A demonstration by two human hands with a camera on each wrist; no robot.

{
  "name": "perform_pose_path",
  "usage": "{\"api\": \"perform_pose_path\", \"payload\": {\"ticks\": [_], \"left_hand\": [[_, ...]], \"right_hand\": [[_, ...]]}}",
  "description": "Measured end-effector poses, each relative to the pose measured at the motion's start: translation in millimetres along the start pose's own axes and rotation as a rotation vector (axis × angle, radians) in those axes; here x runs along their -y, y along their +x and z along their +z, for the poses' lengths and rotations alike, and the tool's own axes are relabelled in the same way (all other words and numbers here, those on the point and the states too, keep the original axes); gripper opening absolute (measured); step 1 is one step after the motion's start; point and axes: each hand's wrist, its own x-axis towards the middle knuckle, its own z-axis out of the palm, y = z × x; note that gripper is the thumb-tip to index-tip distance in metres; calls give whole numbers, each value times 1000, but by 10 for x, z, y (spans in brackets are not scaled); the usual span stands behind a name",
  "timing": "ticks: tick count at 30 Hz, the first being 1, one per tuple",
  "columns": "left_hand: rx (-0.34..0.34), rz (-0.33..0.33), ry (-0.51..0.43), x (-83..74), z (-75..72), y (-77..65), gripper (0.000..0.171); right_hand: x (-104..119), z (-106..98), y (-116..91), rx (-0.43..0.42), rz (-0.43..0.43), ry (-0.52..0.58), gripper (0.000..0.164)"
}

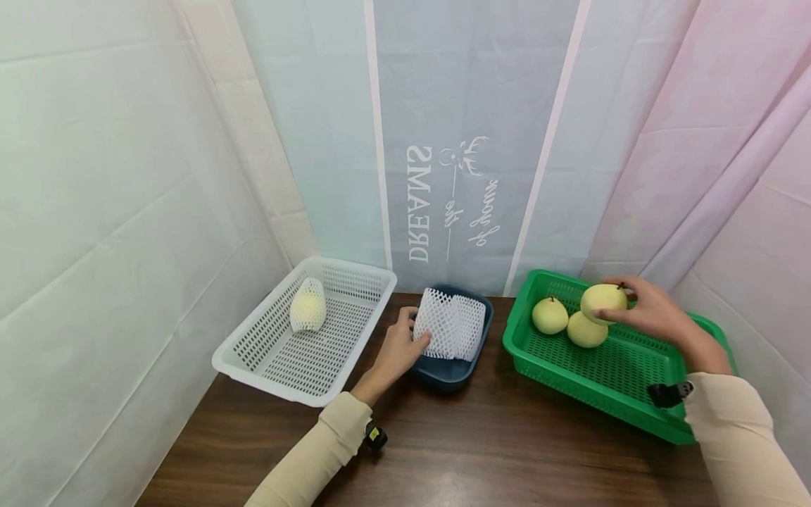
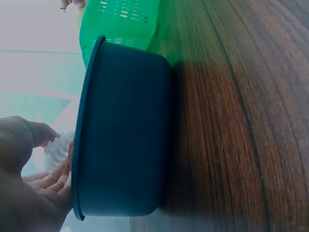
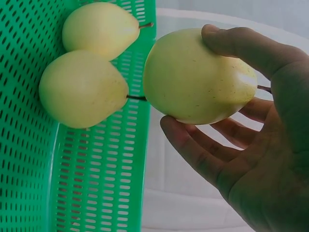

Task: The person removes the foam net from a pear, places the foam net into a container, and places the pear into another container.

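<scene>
over the green basket point(image 1: 570, 386), the right hand point(image 1: 655, 318) grips a pear point(image 1: 602, 301) from opposite sides, likely for security. at the blue bin point(image 2: 125, 130), the left hand point(image 1: 399, 345) pinches a foam net point(image 1: 438, 322), perhaps to separate it.

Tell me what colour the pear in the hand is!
The pear is pale yellow-green, lightly speckled, best seen in the right wrist view.
</scene>
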Motion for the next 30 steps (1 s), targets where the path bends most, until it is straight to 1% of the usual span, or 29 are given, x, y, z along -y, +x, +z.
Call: {"api": "perform_pose_path", "payload": {"ticks": [2, 4, 11, 14, 18, 21, 26, 30], "left_hand": [[-6, -5, 34, 0, 7, 9, 60], [-11, 5, 63, -3, 14, 12, 62], [-33, 29, 210, -9, 51, 7, 55], [-18, 34, 235, 1, 71, 8, 54], [-7, 75, 266, 20, 96, 9, 54], [-18, 112, 308, 30, 110, 6, 55], [-43, 147, 378, 34, 119, 8, 56], [-58, 189, 390, 31, 125, 11, 52]], "right_hand": [[-35, 0, -7, 1, 5, -3, 82], [-70, 1, -16, 6, 10, -1, 82], [-186, 6, -66, 28, 24, 6, 81], [-226, 7, -88, 36, 33, 6, 83], [-281, 1, -112, 46, 57, 6, 85], [-331, -5, -120, 49, 75, -2, 86], [-411, -15, -124, 54, 87, -14, 86], [-464, -24, -137, 64, 99, -16, 87]]}}
